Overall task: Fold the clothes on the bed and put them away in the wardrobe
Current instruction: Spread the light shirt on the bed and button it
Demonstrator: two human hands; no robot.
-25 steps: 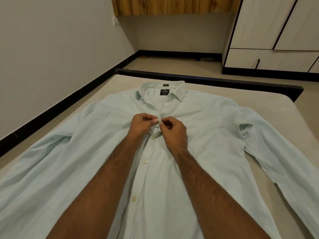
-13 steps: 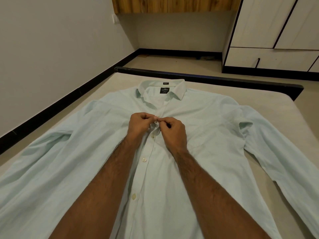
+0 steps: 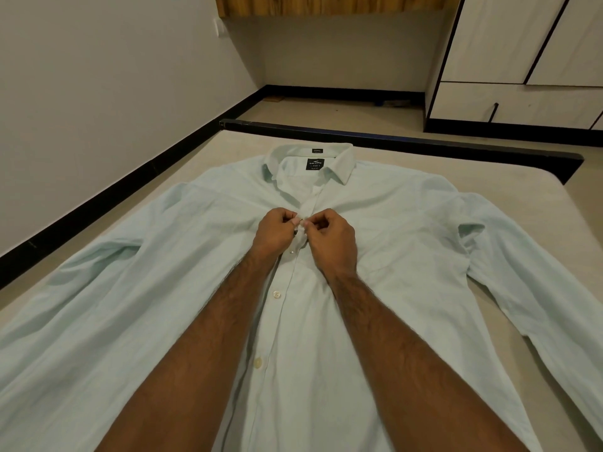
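Note:
A pale mint long-sleeved shirt lies front up on the bed, collar away from me, both sleeves spread out to the sides. My left hand and my right hand meet at the button placket just below the collar. Each hand pinches one edge of the placket between thumb and fingers. Several buttons lower down are fastened. The collar stays open with a dark label showing inside.
A white wardrobe with closed doors and drawers stands beyond the bed at the back right. A black bed frame runs along the far edge. A wall with black skirting runs along the left.
Both hands have shifted slightly toward the collar and stay pinched together on the placket. The shirt has not moved.

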